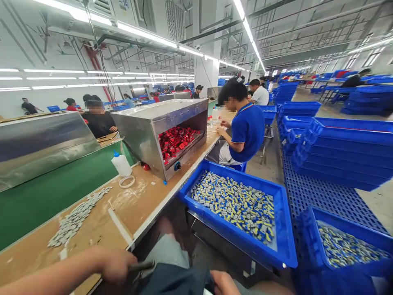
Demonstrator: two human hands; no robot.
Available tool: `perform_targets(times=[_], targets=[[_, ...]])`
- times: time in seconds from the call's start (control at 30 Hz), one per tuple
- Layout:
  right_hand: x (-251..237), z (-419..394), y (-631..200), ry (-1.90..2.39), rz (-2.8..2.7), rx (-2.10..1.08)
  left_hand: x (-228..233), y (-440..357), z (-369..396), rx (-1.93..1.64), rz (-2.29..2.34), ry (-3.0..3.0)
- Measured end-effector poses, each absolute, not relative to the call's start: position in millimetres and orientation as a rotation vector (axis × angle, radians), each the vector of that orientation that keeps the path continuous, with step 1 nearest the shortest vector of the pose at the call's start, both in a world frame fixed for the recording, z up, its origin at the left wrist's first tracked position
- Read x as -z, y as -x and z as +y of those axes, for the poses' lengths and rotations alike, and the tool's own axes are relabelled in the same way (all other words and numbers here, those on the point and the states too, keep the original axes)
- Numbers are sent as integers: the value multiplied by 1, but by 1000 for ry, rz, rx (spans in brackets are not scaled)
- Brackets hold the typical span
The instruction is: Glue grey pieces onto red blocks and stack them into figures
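Observation:
My left hand (117, 265) is low in the view, by the table's near edge, blurred and closed. A dark rod-like piece (141, 266) sticks out from its fingers; I cannot make out what it is. My right hand (224, 282) is at the bottom edge, against the dark cloth (176, 280) over my lap, its fingers mostly hidden. On the table to the left lies a spread of flat grey pieces (78, 217). Right of my knees stands a blue tray (287, 221) full of small grey, blue and yellow parts (236, 205).
A metal box (138, 139) holding red parts (176, 141) stands on the table, beside a white bottle (122, 164) and a tape ring (127, 182). A person in blue (248, 133) sits farther along. Stacked blue crates (346, 151) and another parts tray (316, 221) are at right.

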State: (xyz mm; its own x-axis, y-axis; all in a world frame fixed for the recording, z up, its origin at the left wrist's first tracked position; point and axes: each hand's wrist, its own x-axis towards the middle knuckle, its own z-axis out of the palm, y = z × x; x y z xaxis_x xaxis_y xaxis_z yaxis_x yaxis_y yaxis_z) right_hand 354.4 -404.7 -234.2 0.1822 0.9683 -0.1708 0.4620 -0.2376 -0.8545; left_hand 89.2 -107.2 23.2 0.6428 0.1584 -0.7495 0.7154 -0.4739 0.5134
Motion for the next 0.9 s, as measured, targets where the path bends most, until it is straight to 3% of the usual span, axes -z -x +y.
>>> perform_targets(times=[0.1,0.17,0.37,0.9], targets=[[239,-406,-351,1768,-1345,-945,-47,-95,-106,678,1049,-1525],[244,-403,-350,1783,-1343,-904,-53,-109,-115,477,1044,-1348],[240,-401,-355,1836,-1425,-927,-20,-151,-151,-36,926,-839],[240,-421,-359,1891,-1398,-998,-13,-167,-133,-105,808,-611]])
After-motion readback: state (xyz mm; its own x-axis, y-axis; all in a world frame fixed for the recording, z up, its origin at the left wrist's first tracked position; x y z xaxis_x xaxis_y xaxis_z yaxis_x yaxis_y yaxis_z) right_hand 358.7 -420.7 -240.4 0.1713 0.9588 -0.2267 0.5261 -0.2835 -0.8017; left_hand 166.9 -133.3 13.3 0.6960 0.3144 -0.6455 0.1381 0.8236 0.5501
